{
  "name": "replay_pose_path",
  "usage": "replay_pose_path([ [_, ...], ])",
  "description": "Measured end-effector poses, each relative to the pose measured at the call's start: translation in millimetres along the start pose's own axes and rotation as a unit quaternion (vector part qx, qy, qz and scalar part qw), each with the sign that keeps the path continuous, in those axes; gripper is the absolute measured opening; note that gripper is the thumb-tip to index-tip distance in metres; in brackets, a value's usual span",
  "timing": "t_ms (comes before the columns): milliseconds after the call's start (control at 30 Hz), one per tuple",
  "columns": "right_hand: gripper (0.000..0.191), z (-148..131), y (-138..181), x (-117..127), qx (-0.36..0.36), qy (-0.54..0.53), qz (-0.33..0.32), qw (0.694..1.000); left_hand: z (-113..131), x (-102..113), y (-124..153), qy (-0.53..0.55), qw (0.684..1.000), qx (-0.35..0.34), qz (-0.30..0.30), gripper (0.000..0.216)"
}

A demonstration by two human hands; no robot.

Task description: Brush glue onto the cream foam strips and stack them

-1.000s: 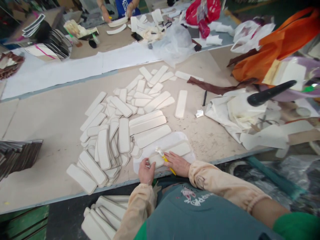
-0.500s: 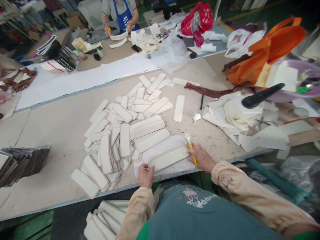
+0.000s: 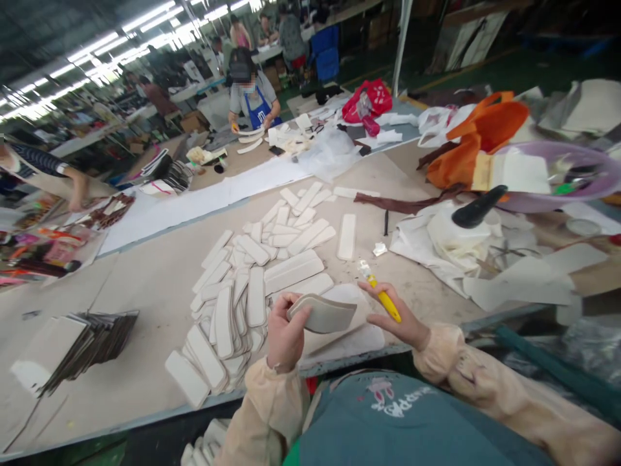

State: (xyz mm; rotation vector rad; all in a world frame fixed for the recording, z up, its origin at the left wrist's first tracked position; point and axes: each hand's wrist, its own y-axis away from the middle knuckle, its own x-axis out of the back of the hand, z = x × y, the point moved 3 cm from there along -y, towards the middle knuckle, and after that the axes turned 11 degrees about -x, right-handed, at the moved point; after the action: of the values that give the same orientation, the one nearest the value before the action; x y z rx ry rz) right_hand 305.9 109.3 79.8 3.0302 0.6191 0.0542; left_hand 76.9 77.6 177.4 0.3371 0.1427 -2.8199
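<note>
My left hand is closed on one end of a long cream rounded piece, lifted off the table and bowed slightly. My right hand grips a small yellow-handled brush with pale bristles pointing away from me, just right of the lifted piece. Under the piece lies a white sheet at the table's near edge. A spread pile of the same cream pieces covers the table to the left of and beyond my hands.
A stack of dark flat boards lies at the near left. White cloth and scraps, an orange bag and a purple basin crowd the right. A person in a blue apron works at the far table.
My left hand has picked the cream piece up off the white sheet. My right hand with the brush has drawn off to the right. The view has tilted upward.
</note>
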Motion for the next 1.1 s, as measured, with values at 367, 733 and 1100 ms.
replay_pose_path([
  [367, 0.043, -39, -4, 4, -0.033, -0.196, 0.054, 0.979, 34, -8, -40, 0.138, 0.975, -0.028, 0.172, 0.024],
  [733, 0.031, -93, 3, 50, 0.059, -0.018, 0.185, 0.981, 10, -15, -27, 0.168, 0.962, -0.022, 0.213, 0.016],
  [1100, 0.03, -101, 1, 76, 0.06, 0.038, 0.257, 0.964, -1, -26, -21, 0.155, 0.978, -0.02, 0.138, 0.021],
])
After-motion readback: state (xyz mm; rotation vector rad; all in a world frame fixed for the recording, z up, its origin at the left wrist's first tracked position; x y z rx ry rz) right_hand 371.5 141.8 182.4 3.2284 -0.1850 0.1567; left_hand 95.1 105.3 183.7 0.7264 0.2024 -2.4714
